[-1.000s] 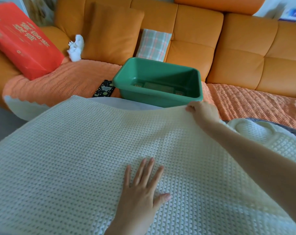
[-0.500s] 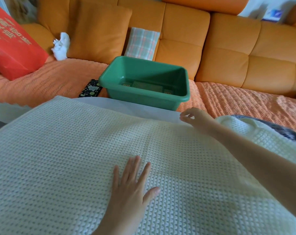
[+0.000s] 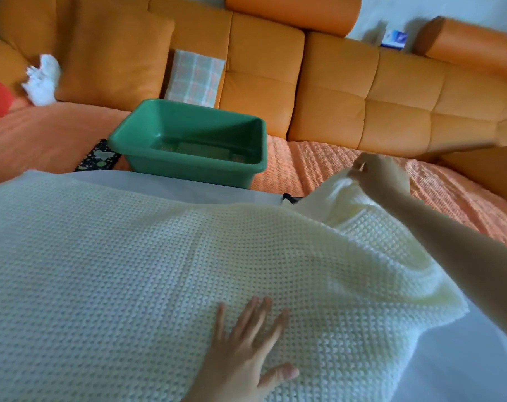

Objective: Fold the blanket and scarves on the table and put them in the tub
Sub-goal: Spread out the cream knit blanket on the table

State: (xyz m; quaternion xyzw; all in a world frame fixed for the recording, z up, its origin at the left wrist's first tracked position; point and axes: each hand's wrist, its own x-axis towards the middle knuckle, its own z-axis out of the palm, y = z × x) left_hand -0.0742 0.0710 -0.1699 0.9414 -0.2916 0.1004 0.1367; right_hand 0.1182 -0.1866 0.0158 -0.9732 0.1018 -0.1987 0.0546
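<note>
You're mid-fold: left hand [image 3: 246, 352] flat, pinning the blanket [image 3: 130, 271] near the table's [image 3: 464, 358] near edge; right hand [image 3: 383, 175] pinches its raised corner. Next, carry that across.

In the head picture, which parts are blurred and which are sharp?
Head view: the white toy and the sofa at far right are smeared; the right hand is soft; the blanket weave and left hand are sharp; the wide lens bends the sofa's lines.

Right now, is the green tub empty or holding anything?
Empty: the tub shows only its bare floor; the blanket lies outside it.
</note>
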